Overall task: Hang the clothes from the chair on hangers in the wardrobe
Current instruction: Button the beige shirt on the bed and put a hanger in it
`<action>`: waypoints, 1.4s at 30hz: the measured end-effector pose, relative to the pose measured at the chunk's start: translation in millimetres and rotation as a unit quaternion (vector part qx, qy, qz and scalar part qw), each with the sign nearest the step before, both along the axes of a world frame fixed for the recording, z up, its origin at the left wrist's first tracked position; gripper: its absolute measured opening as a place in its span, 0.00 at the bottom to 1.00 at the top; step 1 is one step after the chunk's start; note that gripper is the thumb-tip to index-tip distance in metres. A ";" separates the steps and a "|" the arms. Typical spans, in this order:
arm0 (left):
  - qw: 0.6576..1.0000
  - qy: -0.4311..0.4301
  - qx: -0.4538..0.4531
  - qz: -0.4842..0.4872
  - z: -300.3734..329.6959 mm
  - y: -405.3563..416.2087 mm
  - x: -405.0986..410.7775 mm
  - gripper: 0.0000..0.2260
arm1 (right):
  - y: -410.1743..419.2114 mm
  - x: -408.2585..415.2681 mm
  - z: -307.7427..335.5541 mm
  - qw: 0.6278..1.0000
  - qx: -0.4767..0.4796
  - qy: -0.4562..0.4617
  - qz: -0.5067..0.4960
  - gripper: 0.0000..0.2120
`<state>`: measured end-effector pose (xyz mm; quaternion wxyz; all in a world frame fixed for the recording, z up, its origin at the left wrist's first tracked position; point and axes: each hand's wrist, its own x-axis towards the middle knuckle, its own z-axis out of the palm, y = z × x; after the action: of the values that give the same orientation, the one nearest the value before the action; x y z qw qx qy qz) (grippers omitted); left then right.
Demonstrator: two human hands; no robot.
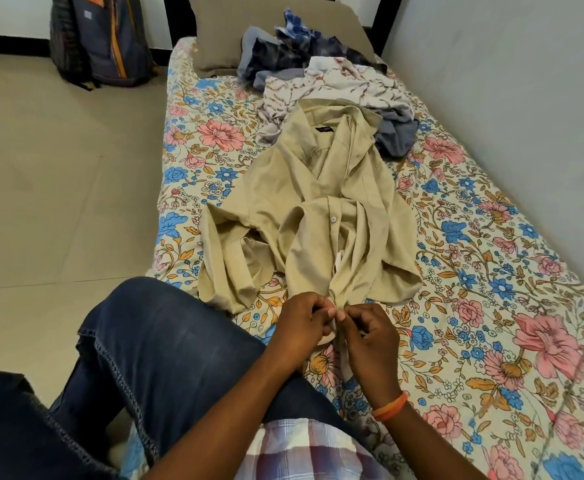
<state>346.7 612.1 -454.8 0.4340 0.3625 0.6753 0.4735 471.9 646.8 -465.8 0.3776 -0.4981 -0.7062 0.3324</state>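
Beige shirt (321, 202) lies spread on the floral bed (491, 271), collar far. Left hand (302, 318) and right hand (366, 336) each hold a tight pinching grip on its near hem placket, seemingly buttoning. Next comes a hanger; none shows.

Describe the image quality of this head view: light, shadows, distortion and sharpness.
Head view: soft, even indoor light, no glare; only faint shadows beneath the left hand and right hand on the beige shirt. Wide-angle distortion bows the bed edge and stretches the corners. The picture is slightly soft overall, and the clothes pile at the far end looks smeared.
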 end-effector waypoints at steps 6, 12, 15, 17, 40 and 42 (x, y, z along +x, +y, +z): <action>0.999 -0.004 0.000 0.047 -3.8 0.5 -2.0 0.07 | -3.8 -5.1 -2.8 0.994 -0.085 0.061 -0.020 0.05; 0.997 0.066 -0.004 0.025 -6.2 2.4 -2.7 0.10 | -2.7 -0.5 -4.4 0.990 -0.115 0.079 -0.018 0.08; 0.997 0.077 -0.005 0.016 -5.9 3.4 -3.3 0.06 | -1.7 2.3 -2.4 0.990 -0.121 0.074 -0.009 0.05; 0.999 0.046 -0.009 0.013 -5.7 4.6 -6.0 0.06 | 1.4 3.6 -0.8 0.989 -0.128 0.079 -0.012 0.04; 0.997 0.029 -0.059 -0.036 -7.5 7.0 -8.6 0.10 | 17.8 10.0 13.1 0.857 -0.455 0.239 0.028 0.07; 0.975 0.190 -0.075 -0.087 -7.7 6.6 -3.5 0.09 | 23.9 17.5 15.3 0.882 -0.428 0.196 0.012 0.04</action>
<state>343.2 618.7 -462.5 0.3635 0.4700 0.7445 0.3044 489.3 670.6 -450.4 0.2543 -0.5272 -0.4133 0.6976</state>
